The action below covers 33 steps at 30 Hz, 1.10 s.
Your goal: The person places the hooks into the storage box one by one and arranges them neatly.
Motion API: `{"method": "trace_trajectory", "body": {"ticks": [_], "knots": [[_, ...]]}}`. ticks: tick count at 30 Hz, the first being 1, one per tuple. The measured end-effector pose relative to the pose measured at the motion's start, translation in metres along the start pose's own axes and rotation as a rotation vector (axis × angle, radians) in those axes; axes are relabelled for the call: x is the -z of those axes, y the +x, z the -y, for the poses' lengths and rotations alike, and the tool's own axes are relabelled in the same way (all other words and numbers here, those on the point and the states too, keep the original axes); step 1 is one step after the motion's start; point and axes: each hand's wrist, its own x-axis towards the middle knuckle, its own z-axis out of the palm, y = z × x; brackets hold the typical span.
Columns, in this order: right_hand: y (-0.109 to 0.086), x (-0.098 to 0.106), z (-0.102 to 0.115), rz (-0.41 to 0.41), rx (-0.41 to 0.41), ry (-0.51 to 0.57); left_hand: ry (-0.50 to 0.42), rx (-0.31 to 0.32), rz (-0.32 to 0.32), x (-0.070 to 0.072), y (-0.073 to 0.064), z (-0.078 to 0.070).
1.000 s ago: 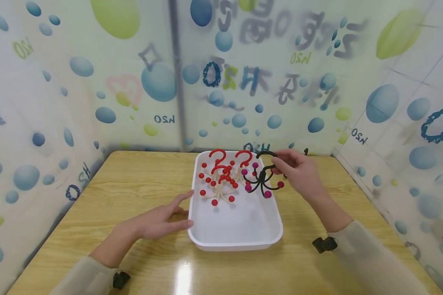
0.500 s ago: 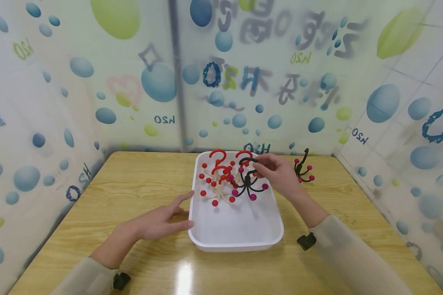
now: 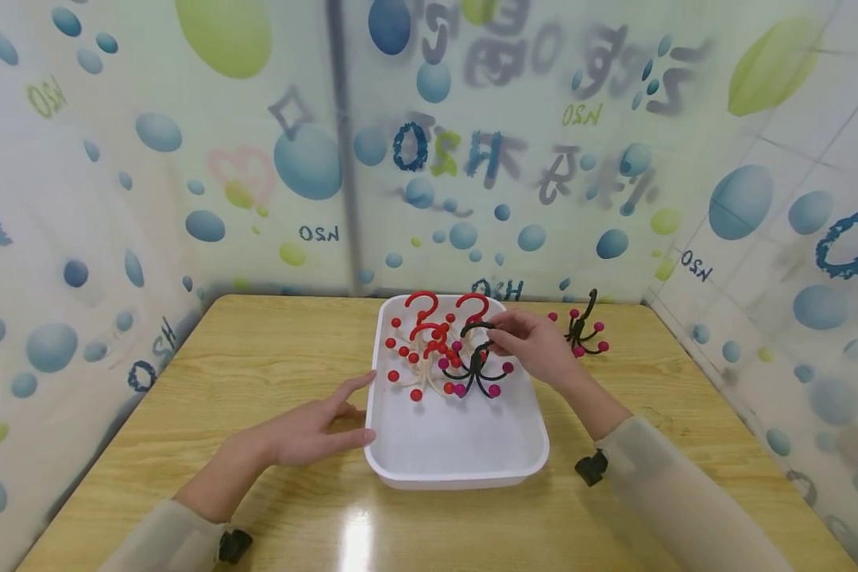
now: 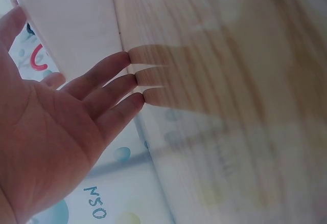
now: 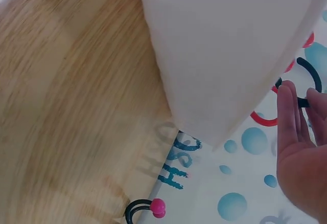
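A white plastic tray [image 3: 457,449] stands on the table. My left hand [image 3: 311,429] rests at its left side, thumb and forefinger at the rim; in the left wrist view, the other fingers [image 4: 110,91] stretch down beside the tray wall. My right hand [image 3: 539,349] pinches a black multi-arm hanging hook [image 3: 476,364] with pink ball tips by its curved top, over the tray. Several cream hanging hooks with red tops [image 3: 438,303] and red balls cluster in the tray's far half, partly overlapped by the black one.
Another black hanging hook [image 3: 577,327] with pink balls sits on the wooden table [image 3: 272,342] to the right of the tray. Behind and at both sides hang pale curtain-like walls [image 3: 257,238] printed with bubbles and letters.
My right hand has carried the black hook leftward over the tray and then lower, uncovering the other black hook on the table. The left hand and tray stay in place.
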Motion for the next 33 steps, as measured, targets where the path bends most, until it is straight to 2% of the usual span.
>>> {"method": "trace_trajectory", "body": {"ticks": [9,33], "knots": [[0.002,0.003,-0.012,0.026,0.000,0.001,-0.001,0.014,0.005,0.000,0.000,0.000],[-0.002,0.011,-0.019,0.025,0.009,-0.032,-0.019,0.018,0.011,-0.002,0.000,-0.001]]}}
